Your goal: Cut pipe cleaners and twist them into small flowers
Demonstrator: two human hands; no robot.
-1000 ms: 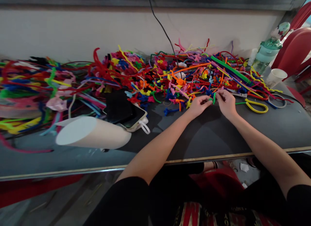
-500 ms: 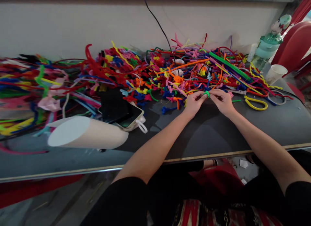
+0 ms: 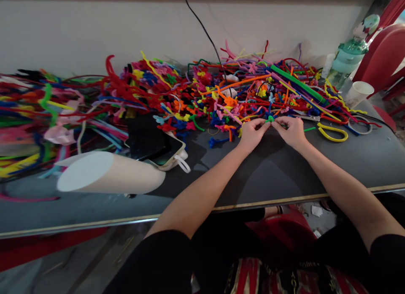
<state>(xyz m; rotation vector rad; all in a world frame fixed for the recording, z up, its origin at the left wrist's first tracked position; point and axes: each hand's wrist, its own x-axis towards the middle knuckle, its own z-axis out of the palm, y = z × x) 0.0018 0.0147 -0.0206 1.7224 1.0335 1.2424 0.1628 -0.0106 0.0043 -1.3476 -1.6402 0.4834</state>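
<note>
Head view: we've got a small green pipe cleaner (image 3: 271, 120) pinched between both hands' fingertips, up off the near edge of the table (image 3: 272, 176) and just in front of the colourful pile (image 3: 230, 101); left hand (image 3: 252, 136) grips its one side, right hand (image 3: 291, 133) grips the other; a green end (image 3: 310, 129) pokes out past the right hand, though we can't tell if it's the same piece; we'd guess it's next to weightless, fuzzy so not slippery, soft outside with a bendy wire core; best hold is thumb and forefinger right beside the curled bit, since squeezing the curls could flatten them; tugging hard might kink the wire, imo
</note>
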